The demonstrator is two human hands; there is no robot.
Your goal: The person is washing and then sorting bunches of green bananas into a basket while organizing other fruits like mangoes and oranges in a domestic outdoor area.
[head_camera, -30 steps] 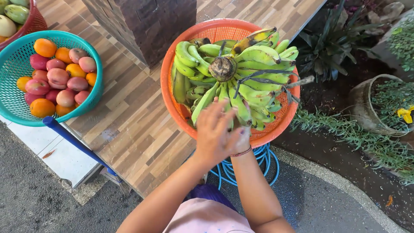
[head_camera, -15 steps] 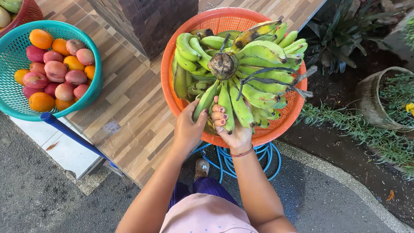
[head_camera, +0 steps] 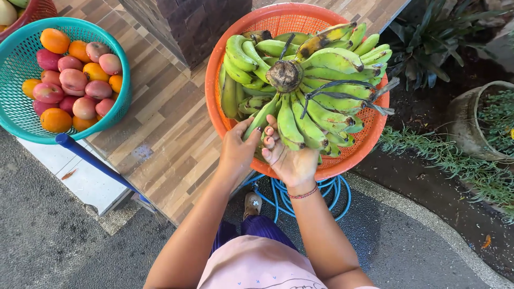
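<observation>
A large bunch of green bananas with a dark cut stem on top fills an orange mesh basket at the edge of a wood-patterned tabletop. My left hand grips one green banana at the bunch's near side. My right hand, palm up with a bead bracelet at the wrist, cups under the neighbouring bananas and curls its fingers around them. Both hands touch at the basket's near rim.
A teal basket of red and orange fruit stands at the left, with a red basket behind it. A dark brick pillar rises between the baskets. A blue hose lies coiled below. Plants and a pot are at the right.
My hands went from lying together over the near bananas to gripping them, left on one banana, right cupping from underneath. The view has shifted slightly.
</observation>
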